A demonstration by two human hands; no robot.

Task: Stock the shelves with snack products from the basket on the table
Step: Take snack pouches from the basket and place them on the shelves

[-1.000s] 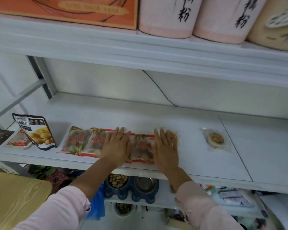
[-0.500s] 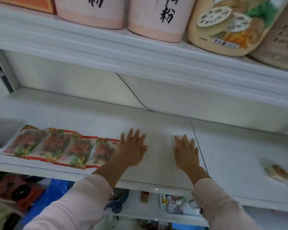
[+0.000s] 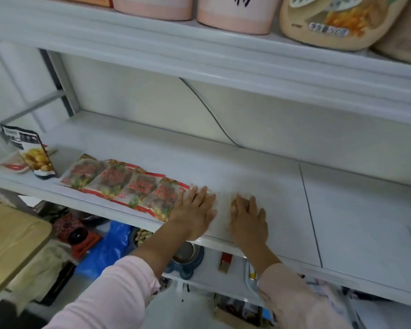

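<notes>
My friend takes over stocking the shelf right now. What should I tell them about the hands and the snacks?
Left hand: open, flat on the shelf, touching the right end of the snack packets.
Right hand: resting on the shelf beside it; blur hides whether it holds anything.
Done: four snack packets lie in a row at the shelf front; an upright bag stands left of them.
Left: the basket is out of view, so how much remains cannot be told.
</notes>
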